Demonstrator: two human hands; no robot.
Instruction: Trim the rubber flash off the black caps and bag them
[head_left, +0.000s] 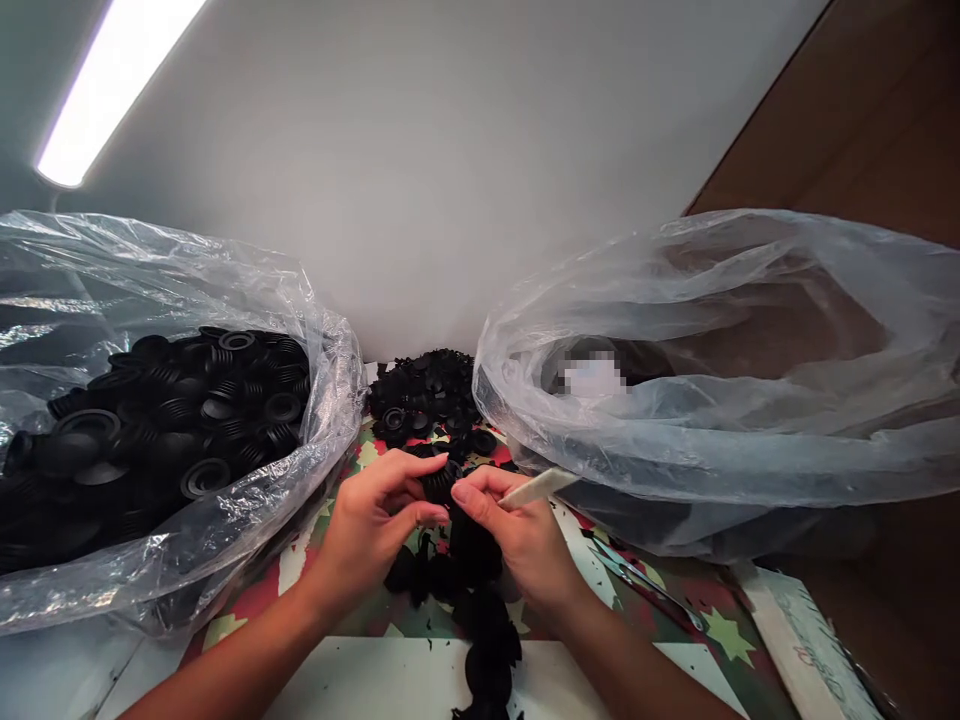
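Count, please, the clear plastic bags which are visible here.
2. The left bag holds many black ribbed parts; the right bag gapes open on the person's right. Another could be hidden behind them.

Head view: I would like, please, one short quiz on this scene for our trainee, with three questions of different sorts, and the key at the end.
1. Multiple choice. What does the right hand hold?
A) a brush
B) a pale, stick-like tool
C) a cup

2. True or false? The black round parts lie only in the clear bag on the left.

3. Short answer. Which shape is printed on the red and green cover under the work?

Key:
1. B
2. False; more of them lie on the cover, between the two bags and nearer the person.
3. Stars
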